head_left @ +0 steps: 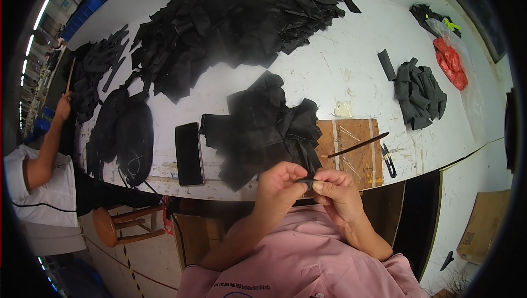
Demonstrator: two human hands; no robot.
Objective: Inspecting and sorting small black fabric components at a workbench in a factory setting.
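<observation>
Close to my body, at the table's front edge, both hands pinch one small black piece of fabric (308, 182). My left hand (277, 188) grips its left end with thumb and fingertips. My right hand (339, 191) is closed on its right end, the thumb on top; the fingers hide most of the piece. Just beyond lies a heap of flat black fabric pieces (258, 127). Right of the heap is a brown board (359, 160) with pale strips, a thin dark stick (359, 145) lying across it. Black thread snips (389, 162) rest beside the board.
A large mound of black fabric pieces (219, 23) covers the table's far side. A black phone (189, 155) and a dark cloth bundle (129, 133) lie left. Dark strips (420, 95) and a red plastic bag (450, 63) are right. Another person (46, 182) and a wooden stool (107, 226) are far left.
</observation>
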